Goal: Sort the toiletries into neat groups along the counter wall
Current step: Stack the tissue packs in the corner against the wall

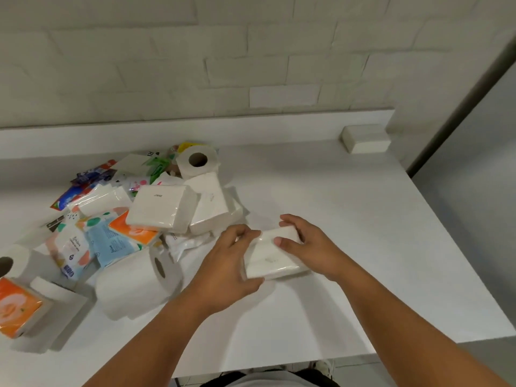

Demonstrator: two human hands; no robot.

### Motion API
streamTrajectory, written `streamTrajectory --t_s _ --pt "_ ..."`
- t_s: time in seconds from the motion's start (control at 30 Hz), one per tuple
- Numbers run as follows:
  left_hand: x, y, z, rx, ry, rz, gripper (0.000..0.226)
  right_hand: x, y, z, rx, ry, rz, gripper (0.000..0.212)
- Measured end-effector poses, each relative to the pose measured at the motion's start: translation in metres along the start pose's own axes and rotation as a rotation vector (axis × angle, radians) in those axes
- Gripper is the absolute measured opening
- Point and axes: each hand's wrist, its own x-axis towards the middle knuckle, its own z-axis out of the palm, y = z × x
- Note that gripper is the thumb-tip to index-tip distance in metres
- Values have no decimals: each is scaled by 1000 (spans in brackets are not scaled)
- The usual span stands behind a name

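Left grip [231, 261] and right grip [304, 244] are clasping the white tissue pack [275, 262] by its ends, beside the pile [156, 208], probably carrying it toward the matching pack [365, 138] against the wall [251, 65].

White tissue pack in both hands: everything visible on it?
The white rectangular tissue pack, wrapped in glossy clear plastic, has a faint grey mark on top. It lies flat, on or just above the white counter. The left hand grips its left end; the right hand its right end, thumb on top.
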Motion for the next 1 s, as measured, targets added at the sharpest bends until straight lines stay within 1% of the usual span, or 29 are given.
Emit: streamTrajectory --t_s 0.07,0.1,0.13,0.2,0.27,0.33,0.43,0.53,0.6,0.67,0.73,0.8,0.87,0.93,1.0 --pt "17 20 -2 -9 -110 83 87 -2 -1 -29 -19 -38 24 53" --pt "25 29 -3 -13 -168 113 87 -3 -4 -43 -26 -87 47 46" --pt "33 38 -4 -21 -227 139 87 -4 -7 -56 -31 -158 76 42" --pt "51 58 -3 -39 -328 190 88 -8 -10 -84 -17 -319 126 42" --pt "70 76 -1 -53 -369 231 90 -12 -9 -111 4 -420 138 40" --pt "87 89 4 -72 -327 247 91 -13 -6 -133 78 -416 137 37" --pt "112 100 18 -185 -153 141 84 -13 6 -165 285 -275 98 41" --pt "136 115 40 -470 10 -67 60 -7 15 -192 445 -80 52 50" --pt "153 129 57 -637 43 -212 46 0 20 -205 552 30 23 57" --pt "170 140 75 -789 39 -306 50 6 25 -218 687 140 5 60" --pt "184 152 91 -909 41 -348 53 13 28 -227 808 224 -16 57" --pt "202 164 107 -1029 53 -385 50 23 31 -237 875 288 -36 52" --pt "223 176 118 -1132 81 -388 42 34 32 -246 901 360 -30 50" --pt "248 186 126 -1177 173 -403 39 47 32 -258 869 431 -14 47" --pt "276 191 132 -1147 307 -465 51 60 31 -272 800 501 1 41"
